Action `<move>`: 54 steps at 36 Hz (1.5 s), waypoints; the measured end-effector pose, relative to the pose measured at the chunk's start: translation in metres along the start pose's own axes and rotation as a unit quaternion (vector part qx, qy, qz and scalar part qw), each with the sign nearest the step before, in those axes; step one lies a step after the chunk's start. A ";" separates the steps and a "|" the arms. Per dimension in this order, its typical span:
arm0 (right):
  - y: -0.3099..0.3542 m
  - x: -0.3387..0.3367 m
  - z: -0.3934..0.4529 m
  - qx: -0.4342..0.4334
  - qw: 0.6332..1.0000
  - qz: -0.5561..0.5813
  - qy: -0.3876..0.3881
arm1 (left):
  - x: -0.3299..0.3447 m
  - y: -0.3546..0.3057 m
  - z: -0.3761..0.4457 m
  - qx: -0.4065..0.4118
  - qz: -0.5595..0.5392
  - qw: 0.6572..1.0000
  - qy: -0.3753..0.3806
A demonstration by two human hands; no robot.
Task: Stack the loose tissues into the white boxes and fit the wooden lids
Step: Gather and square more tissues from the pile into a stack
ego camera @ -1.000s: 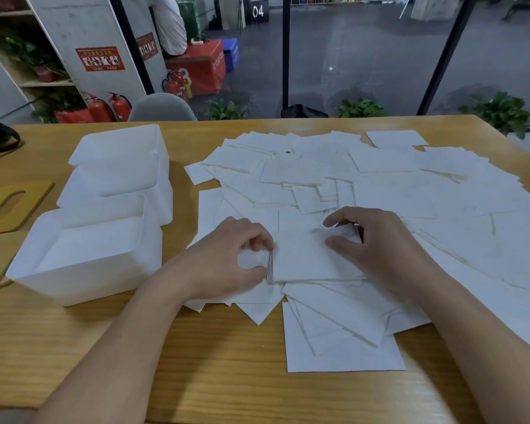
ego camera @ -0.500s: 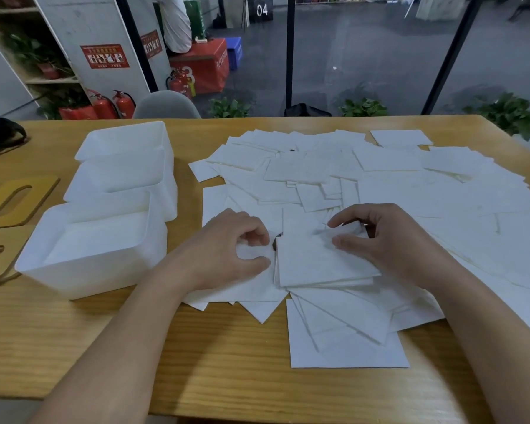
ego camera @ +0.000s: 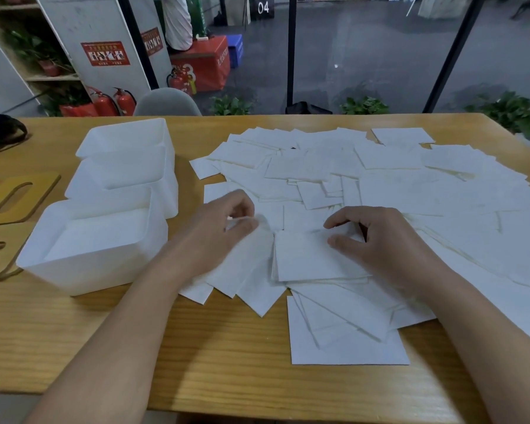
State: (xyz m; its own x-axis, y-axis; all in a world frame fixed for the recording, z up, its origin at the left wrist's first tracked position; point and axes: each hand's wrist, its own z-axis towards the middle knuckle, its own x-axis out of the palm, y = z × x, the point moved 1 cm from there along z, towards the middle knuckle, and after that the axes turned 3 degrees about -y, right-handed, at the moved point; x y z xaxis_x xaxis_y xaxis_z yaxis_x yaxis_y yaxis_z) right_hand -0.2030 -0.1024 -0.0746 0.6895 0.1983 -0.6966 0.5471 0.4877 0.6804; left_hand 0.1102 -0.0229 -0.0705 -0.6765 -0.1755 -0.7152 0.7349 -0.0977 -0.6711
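Note:
Several loose white tissues (ego camera: 395, 191) lie spread over the right half of the wooden table (ego camera: 227, 374). A small squared stack of tissues (ego camera: 306, 255) sits in front of me. My right hand (ego camera: 377, 240) rests on that stack, thumb and curled fingers pinching its far right edge. My left hand (ego camera: 214, 231) is blurred just left of the stack, its curled fingers pinching a tissue (ego camera: 245, 258). Three white boxes stand at the left: the nearest white box (ego camera: 86, 264) holds tissues, the middle white box (ego camera: 162, 194) and the far white box (ego camera: 126, 142) are behind it.
Two wooden lids (ego camera: 16, 197) with slots lie at the left table edge beside the boxes. A black object (ego camera: 0, 130) sits at the far left corner. A grey chair back (ego camera: 166, 102) stands behind the table. Bare table shows along the near edge.
My left hand has let go of the stack's left edge and moved left, dragging a tissue with it. My right hand stays on the stack.

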 end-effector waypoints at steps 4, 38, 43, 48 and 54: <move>0.001 0.000 0.000 -0.022 1.000 -0.015 -0.008 | -0.001 -0.002 0.005 0.037 -0.041 0.996 -0.070; 0.017 0.004 -0.004 -0.013 0.976 0.210 -0.063 | 0.041 -0.054 0.018 0.087 -0.150 0.982 0.075; 0.003 -0.003 -0.018 0.031 0.979 0.160 -0.127 | 0.033 -0.024 0.006 0.042 -0.161 0.985 0.048; 0.001 0.000 -0.027 0.057 0.980 0.115 -0.154 | 0.038 -0.017 0.001 0.020 -0.124 0.992 0.011; 0.000 0.003 -0.032 0.056 0.982 0.075 -0.165 | 0.046 -0.023 -0.002 0.016 -0.088 0.996 0.001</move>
State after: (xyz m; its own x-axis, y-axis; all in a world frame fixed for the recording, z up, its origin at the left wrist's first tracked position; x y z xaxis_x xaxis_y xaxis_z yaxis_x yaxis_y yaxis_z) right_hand -0.2159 -0.0747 -0.0840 0.8722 -0.0352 -0.4879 0.4642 0.3737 0.8030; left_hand 0.0621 -0.0263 -0.0889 -0.7956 -0.1514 -0.5866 0.6053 -0.1581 -0.7801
